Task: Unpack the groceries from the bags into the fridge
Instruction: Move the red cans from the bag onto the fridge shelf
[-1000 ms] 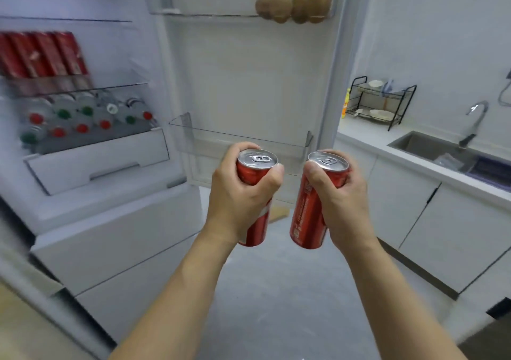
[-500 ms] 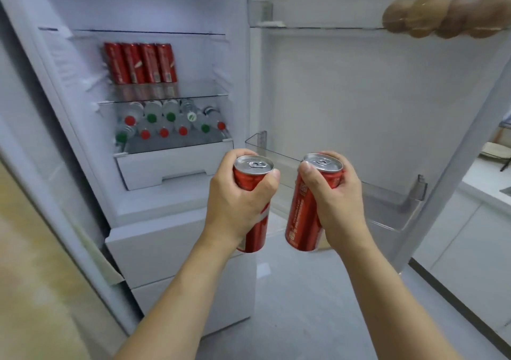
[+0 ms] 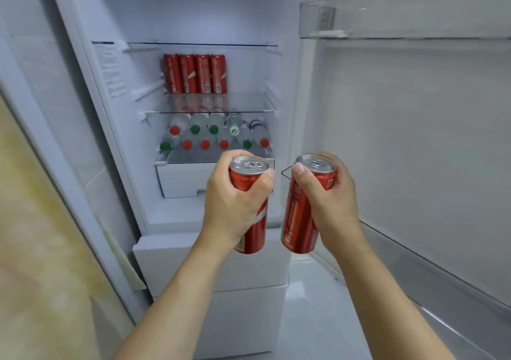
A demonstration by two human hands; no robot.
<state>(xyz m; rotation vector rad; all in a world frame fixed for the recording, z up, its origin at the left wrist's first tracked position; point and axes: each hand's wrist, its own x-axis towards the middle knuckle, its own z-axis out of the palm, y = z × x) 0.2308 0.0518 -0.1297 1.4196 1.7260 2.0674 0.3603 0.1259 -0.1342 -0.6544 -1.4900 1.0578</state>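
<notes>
My left hand (image 3: 235, 204) grips a tall red soda can (image 3: 253, 229) upright, silver top up. My right hand (image 3: 329, 204) grips a second red can (image 3: 298, 221), tilted slightly left at its base. Both cans hang in front of the open fridge (image 3: 193, 8), below its shelves. Inside, several red cans (image 3: 195, 74) stand in a row on a glass shelf (image 3: 249, 105). Under it lie several water bottles (image 3: 213, 135) with red and green caps, above a white drawer (image 3: 179, 179).
The open fridge door (image 3: 414, 138) stands at the right, with a clear upper door bin (image 3: 387, 19) and a lower door rail (image 3: 414, 251). White freezer drawers (image 3: 171, 263) sit below the hands. A yellowish wall (image 3: 36, 249) runs along the left.
The view has swung left and closer to the fridge interior, so the shelves now sit straight ahead. Both hands still grip their cans, now in front of the white drawer.
</notes>
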